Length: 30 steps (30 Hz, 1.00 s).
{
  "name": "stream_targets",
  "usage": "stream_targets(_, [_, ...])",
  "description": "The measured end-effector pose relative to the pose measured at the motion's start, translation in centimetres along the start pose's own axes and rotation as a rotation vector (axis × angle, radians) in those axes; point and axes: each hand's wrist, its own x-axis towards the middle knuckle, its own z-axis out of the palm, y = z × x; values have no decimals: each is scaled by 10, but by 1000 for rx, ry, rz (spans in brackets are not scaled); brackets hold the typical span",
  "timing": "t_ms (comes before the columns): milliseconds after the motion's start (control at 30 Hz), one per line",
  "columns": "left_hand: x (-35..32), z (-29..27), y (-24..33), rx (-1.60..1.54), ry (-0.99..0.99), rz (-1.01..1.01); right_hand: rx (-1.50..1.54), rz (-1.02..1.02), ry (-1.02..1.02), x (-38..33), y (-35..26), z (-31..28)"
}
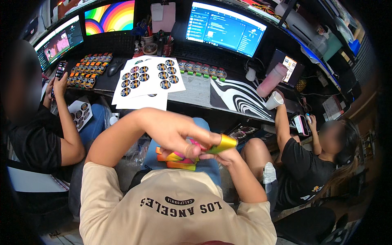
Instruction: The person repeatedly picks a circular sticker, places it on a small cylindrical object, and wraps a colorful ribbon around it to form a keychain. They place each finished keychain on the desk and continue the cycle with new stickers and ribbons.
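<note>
Over my lap, my left hand (175,132) reaches across from the left, slightly blurred, its fingers curled at a shiny yellow-and-green piece (224,144). My right hand (223,157) meets it from below and grips the same piece; its fingers are partly hidden. The piece looks small and curved, but its exact kind does not show. Beneath my hands several small orange, yellow and pink packs (179,162) rest on my jeans, partly covered by my left hand.
White sheets of round black stickers (143,79) lie on the desk ahead. Rows of small colourful packs with round labels (90,68) stand left, and another row (203,70) stands beyond the zebra-patterned mat (241,98). A person at left holds a phone (60,70); one at right grasps a white cup (275,100).
</note>
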Motion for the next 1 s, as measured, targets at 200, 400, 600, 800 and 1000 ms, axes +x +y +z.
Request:
stream_targets(200, [9, 9, -24, -192, -81, -147, -1090, -1312, 329, -26, -51, 7])
stream_targets(400, [8, 5, -37, -326, -18, -65, -1903, -1761, -24, -71, -95, 33])
stream_targets(600, [10, 13, -29, -348, 169, 103, -1941, -1784, 70, -68, -101, 51])
stream_targets(800, [30, 34, -27, -406, 513, 225, -1796, -1416, 302, -78, -97, 50])
stream_targets(1000, [34, 27, -41, -407, 606, 162, -720, -927, 265, -67, -62, 60])
